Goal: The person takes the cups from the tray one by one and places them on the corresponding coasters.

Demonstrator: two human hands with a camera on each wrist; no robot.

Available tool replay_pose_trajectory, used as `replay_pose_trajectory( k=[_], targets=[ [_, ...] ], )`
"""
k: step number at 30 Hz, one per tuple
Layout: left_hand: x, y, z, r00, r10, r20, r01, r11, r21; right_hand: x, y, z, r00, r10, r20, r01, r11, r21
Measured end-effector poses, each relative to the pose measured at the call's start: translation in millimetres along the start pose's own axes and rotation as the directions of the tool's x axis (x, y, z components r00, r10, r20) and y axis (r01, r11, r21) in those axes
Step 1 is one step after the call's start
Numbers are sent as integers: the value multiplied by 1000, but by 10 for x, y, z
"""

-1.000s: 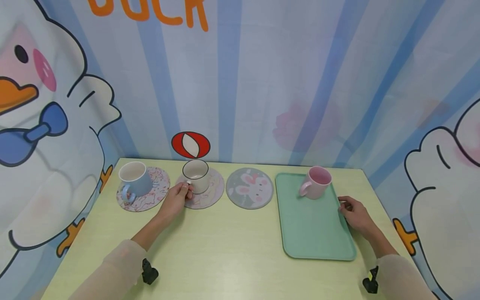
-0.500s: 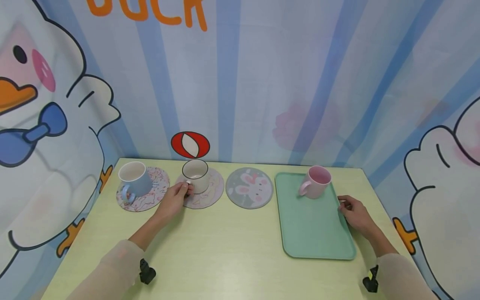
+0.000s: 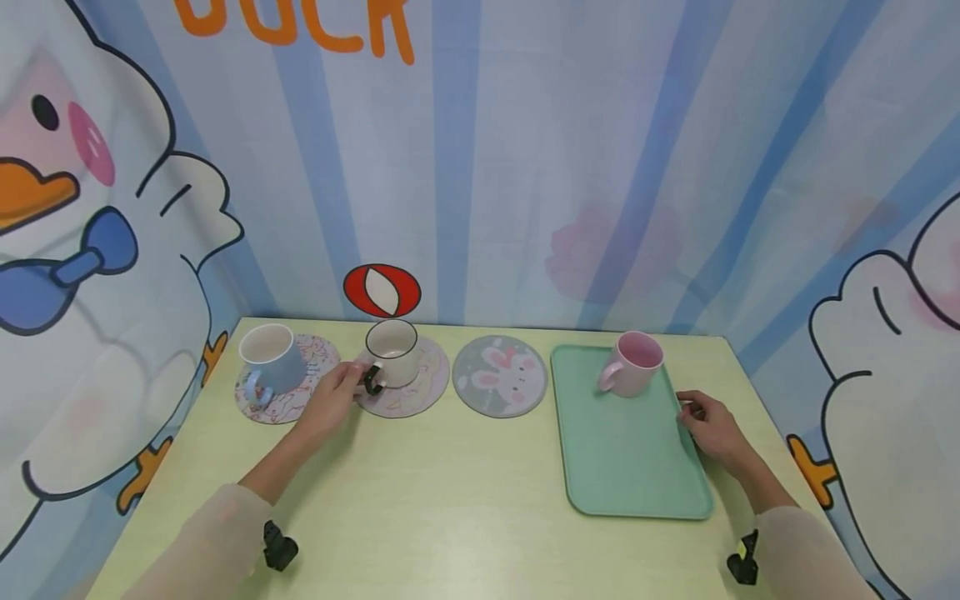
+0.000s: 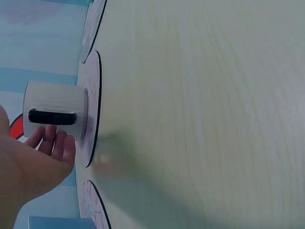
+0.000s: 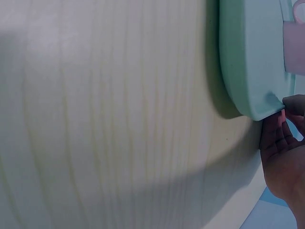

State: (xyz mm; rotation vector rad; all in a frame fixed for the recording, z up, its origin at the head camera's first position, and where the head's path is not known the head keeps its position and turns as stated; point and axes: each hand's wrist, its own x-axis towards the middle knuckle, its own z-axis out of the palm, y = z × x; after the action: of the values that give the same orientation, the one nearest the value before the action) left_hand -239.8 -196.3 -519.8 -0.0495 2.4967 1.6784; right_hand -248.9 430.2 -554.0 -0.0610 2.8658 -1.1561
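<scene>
A white mug (image 3: 403,360) with a black rim stands on a round pink coaster (image 3: 431,387). Its black handle (image 4: 52,117) shows whole, with the fingertips of my left hand (image 3: 328,402) just beside it and nothing held. Over on the right, my right hand (image 3: 712,429) pinches the right rim of a green tray (image 3: 637,467). In the right wrist view the thumb lies on the tray's rim and the other fingers are under or beside it. A pink mug (image 3: 637,375) stands near the tray's back edge, its handle toward the left.
At the far left a light blue mug (image 3: 281,371) stands on a patterned round coaster (image 3: 322,354). A grey coaster with a rabbit (image 3: 498,379) lies between the white mug and the tray. A printed curtain (image 3: 510,167) hangs behind the table (image 3: 450,508).
My left hand has let go of the white mug's handle and drawn back slightly left, baring the black handle. The right hand and the tray stay put.
</scene>
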Motion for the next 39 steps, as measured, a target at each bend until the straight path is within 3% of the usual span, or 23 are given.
replay_pose_trajectory(
  k=[12, 15, 25, 34, 39],
  targets=[
    [-69, 56, -164, 999, 30, -26, -30, 1000, -1, 1, 13, 14, 1000, -2, -4, 2, 1000, -5],
    [-89, 80, -177, 997, 67, -40, -68, 998, -5, -6, 5, 20, 1000, -1, -4, 1, 1000, -4],
    [-138, 167, -201, 967, 237, -94, -236, 971, 17, 3, 15, 6, 1000, -3, 6, 3, 1000, 6],
    [-96, 230, -186, 955, 274, -114, -269, 961, 63, 16, 29, 17, 1000, -2, 5, 2, 1000, -7],
    [-95, 349, -136, 949, 295, -115, -287, 955, 79, 3, 10, 11, 1000, 1, 4, -1, 1000, -4]
  ],
)
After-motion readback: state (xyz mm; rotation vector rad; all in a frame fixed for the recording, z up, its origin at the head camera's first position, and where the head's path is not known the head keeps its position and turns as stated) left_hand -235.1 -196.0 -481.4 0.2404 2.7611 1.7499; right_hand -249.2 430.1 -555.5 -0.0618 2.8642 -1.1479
